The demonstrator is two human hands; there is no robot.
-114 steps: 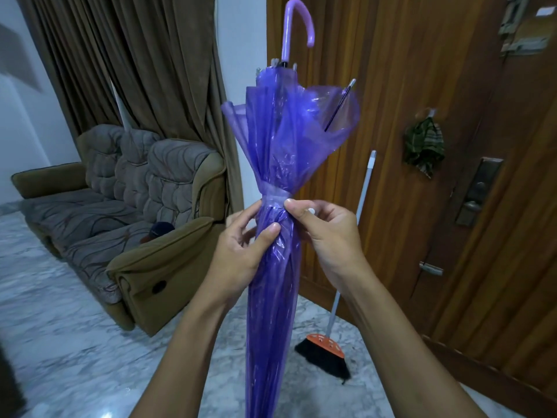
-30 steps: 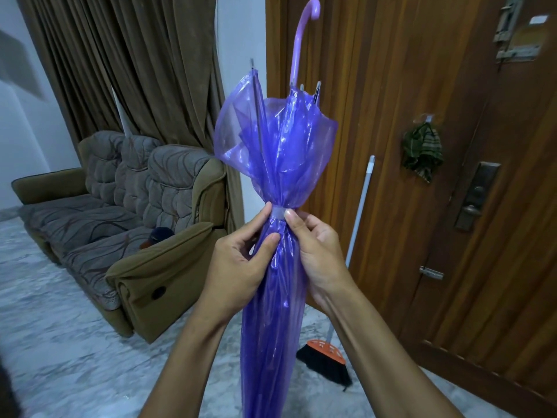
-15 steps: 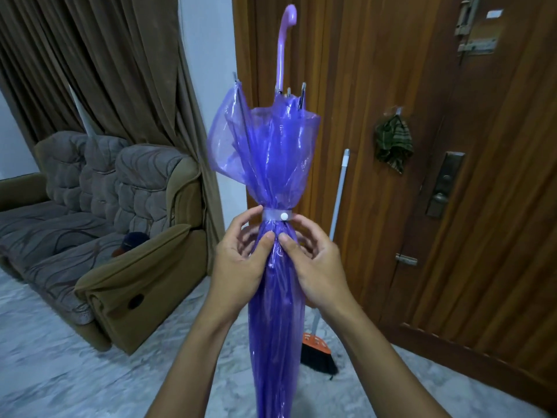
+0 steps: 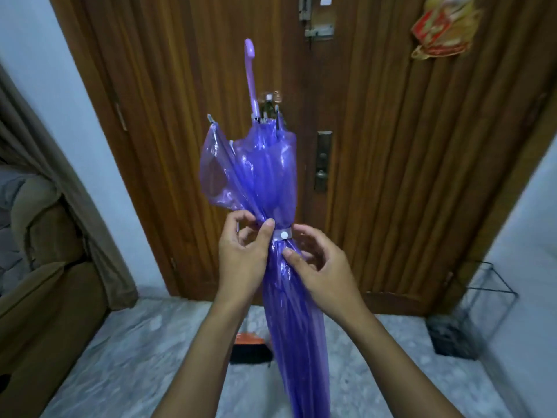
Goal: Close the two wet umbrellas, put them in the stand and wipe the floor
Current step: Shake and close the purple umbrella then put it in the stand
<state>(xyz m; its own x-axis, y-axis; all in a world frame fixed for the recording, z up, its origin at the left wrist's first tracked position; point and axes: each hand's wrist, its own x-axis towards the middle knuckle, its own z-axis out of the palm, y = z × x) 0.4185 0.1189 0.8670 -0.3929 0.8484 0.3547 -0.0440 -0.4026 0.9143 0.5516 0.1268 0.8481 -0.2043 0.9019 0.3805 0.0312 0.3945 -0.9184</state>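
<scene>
Both hands hold the folded purple umbrella [image 4: 271, 182] upright, handle up: left hand [image 4: 245, 254] pinching beside the snapped strap [image 4: 282, 235], right hand [image 4: 319, 267] gripping just below it.

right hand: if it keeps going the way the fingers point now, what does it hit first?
The right hand points up and left, so it would first meet the umbrella at the snapped strap, which its fingertips nearly touch; the left hand is just beyond. Depth is unclear.
</scene>
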